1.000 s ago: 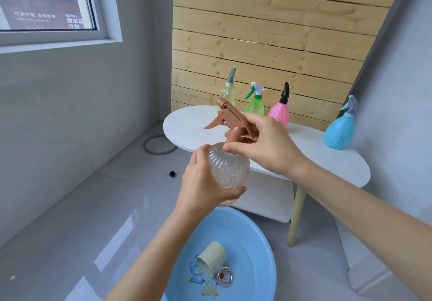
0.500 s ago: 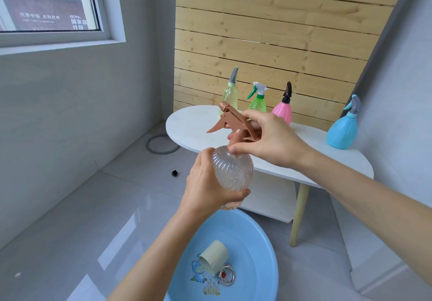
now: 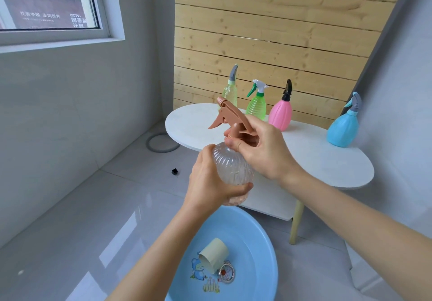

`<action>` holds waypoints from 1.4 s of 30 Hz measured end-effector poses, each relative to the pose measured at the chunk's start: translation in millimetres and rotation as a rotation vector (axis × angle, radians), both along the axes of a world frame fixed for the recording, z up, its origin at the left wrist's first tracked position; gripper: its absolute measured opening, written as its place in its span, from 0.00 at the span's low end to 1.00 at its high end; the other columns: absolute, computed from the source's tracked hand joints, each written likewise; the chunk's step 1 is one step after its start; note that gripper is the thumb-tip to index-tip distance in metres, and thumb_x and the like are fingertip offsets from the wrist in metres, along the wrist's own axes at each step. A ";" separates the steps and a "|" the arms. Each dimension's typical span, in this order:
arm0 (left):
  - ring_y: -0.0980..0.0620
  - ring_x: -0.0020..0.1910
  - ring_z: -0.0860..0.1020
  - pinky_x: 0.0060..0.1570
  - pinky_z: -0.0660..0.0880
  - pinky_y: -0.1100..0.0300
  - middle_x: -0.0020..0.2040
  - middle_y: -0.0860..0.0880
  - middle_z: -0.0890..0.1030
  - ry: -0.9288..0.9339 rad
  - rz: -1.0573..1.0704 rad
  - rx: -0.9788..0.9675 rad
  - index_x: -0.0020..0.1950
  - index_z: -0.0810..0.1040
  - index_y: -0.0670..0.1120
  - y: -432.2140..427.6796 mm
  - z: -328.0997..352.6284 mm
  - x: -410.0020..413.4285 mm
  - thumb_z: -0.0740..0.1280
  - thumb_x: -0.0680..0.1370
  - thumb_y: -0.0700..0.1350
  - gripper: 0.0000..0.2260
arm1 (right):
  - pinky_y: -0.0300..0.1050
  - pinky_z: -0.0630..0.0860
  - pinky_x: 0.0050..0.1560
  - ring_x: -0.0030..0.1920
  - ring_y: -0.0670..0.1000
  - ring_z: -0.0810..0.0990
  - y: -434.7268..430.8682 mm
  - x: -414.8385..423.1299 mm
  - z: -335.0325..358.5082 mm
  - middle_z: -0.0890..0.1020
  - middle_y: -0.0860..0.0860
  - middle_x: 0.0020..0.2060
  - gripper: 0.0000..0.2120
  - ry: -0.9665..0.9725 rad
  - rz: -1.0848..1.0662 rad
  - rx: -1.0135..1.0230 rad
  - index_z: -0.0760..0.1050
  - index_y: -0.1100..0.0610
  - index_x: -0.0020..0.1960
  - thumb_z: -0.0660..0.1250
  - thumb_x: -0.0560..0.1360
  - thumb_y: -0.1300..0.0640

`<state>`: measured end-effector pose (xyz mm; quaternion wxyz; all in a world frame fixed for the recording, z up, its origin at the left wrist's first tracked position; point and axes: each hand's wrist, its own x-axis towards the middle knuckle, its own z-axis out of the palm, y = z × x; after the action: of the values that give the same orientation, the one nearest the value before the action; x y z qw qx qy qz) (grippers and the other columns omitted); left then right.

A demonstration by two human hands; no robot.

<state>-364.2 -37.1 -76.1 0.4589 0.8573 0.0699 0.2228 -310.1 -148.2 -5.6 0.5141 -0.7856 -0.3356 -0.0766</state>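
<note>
With the left hand wrapped round the clear ribbed plastic bottle above the blue plastic basin, the right hand, gripping the brown trigger sprayer head, should twist steadily, keeping the bottle upright.

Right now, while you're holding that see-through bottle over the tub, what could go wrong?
1. The left hand holds the round bottle in the air while the right hand grips the spray top. The bottle might slip and drop onto the cup in the tub.
2. If the top comes off while the bottle is tilted, any water inside could splash onto the shiny floor.
</note>
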 end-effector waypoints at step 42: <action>0.47 0.62 0.72 0.56 0.72 0.52 0.67 0.47 0.70 0.189 -0.254 0.418 0.73 0.59 0.44 -145.4 -10.9 365.4 0.74 0.67 0.61 0.42 | 0.40 0.80 0.47 0.40 0.51 0.85 -177.2 341.0 -15.2 0.85 0.51 0.43 0.16 0.146 -0.275 -0.013 0.75 0.51 0.55 0.70 0.74 0.68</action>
<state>1.2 -182.5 -87.0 0.2873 0.9524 -0.0432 0.0921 31.0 -325.4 -20.8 0.5169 -0.8308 -0.1870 -0.0869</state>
